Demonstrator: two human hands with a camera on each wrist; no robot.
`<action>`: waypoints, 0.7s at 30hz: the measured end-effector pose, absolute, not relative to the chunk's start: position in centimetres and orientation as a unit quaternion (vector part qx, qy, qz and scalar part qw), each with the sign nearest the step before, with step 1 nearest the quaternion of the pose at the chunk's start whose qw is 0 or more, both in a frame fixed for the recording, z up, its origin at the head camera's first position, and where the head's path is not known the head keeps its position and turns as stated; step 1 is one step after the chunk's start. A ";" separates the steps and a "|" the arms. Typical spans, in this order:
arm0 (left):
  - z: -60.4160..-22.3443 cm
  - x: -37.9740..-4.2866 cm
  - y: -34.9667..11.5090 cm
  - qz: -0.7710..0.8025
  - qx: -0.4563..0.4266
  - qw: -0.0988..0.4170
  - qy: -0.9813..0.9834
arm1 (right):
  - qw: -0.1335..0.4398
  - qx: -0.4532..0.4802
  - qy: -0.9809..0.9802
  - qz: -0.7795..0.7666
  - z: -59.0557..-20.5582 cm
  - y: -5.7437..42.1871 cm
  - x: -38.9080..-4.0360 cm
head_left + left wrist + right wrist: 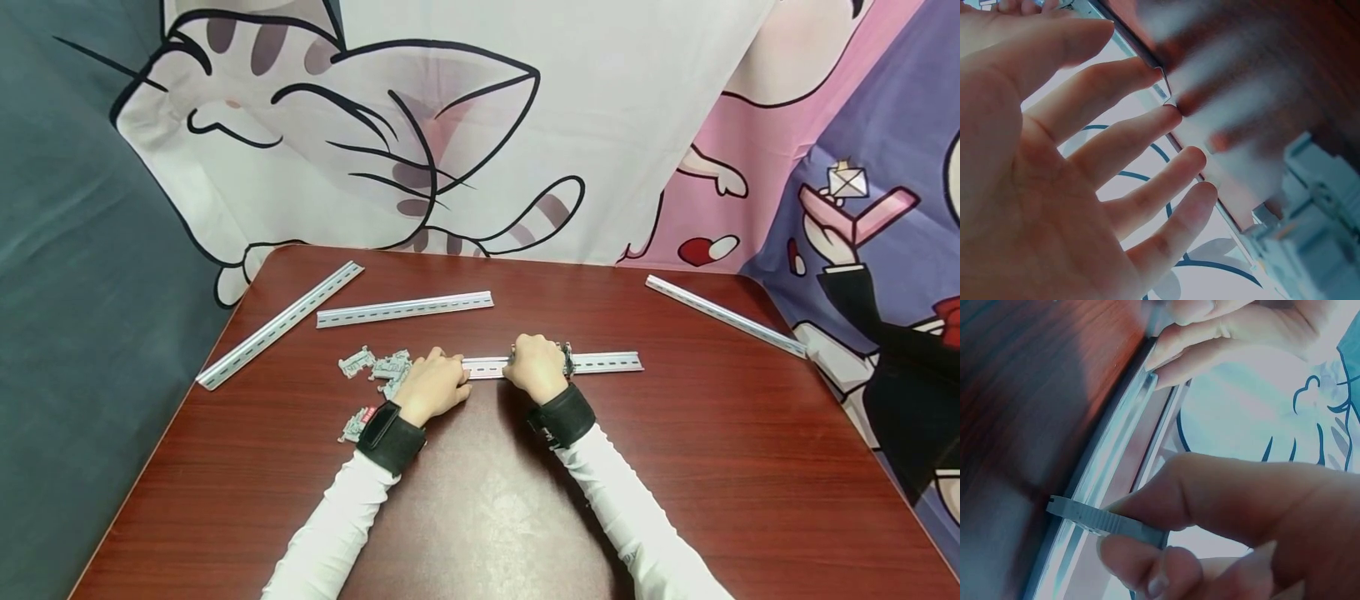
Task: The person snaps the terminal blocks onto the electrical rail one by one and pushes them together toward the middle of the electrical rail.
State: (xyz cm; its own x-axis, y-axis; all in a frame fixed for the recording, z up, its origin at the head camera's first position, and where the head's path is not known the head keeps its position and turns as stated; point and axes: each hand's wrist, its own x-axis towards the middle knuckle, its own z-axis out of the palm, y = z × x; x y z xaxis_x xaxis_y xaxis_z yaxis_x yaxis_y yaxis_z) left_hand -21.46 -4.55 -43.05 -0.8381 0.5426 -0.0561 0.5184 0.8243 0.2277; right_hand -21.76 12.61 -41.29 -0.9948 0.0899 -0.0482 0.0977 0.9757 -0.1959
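Left hand (431, 387), nearest its wrist camera: fingers nearly straight and spread, gripping nothing; fingertips at the left end of the slotted rail (607, 362). Right hand (536, 367): thumb and forefinger closed in a pinch on a grey module (1094, 515).

Held module: thin, flat, matt grey, ribbed along one edge, notched at its tip; it stands crosswise over the rail, right of the left hand. Whether seated, cannot tell. Rail: bright silver metal, raised long edges, row of dark slots, lying left to right. Small piece (567, 360) on the rail just right of the right hand; detail too small to read.

Left of the left hand: loose grey modules (392, 365) in a cluster; nearer, a module with a red patch (356, 425). Farther out on the reddish-brown table (480, 517): slanted rail (277, 329) far left, second rail (405, 309) beyond the cluster, third rail (723, 315) far right. Beyond the far edge: cat-print cloth (480, 167).
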 end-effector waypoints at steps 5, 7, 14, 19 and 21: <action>-43.0 -21.4 -4.5 0.106 0.278 0.061 0.953 | 0.032 0.059 0.993 -0.097 -41.2 13.0 -21.8; -42.9 -21.4 -4.5 0.108 0.278 0.061 0.953 | 0.038 0.063 0.993 -0.095 -41.1 13.2 -21.9; -42.8 -21.4 -4.5 0.108 0.279 0.061 0.952 | 0.039 0.072 0.992 -0.095 -41.0 14.0 -22.0; -42.9 -21.3 -4.5 0.109 0.279 0.059 0.952 | 0.046 0.072 0.991 -0.104 -40.8 14.3 -22.0; -43.0 -21.3 -4.5 0.108 0.279 0.056 0.953 | 0.051 0.074 0.990 -0.104 -40.7 14.5 -22.0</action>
State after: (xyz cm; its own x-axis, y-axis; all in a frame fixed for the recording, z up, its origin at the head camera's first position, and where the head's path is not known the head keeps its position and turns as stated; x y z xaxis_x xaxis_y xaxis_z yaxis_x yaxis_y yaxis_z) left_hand -21.33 -4.50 -43.01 -0.8378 0.5439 -0.0475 0.5196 0.8210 0.2365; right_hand -22.00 14.46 -40.70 -0.9839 0.1356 -0.1164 0.1569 0.9673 -0.1992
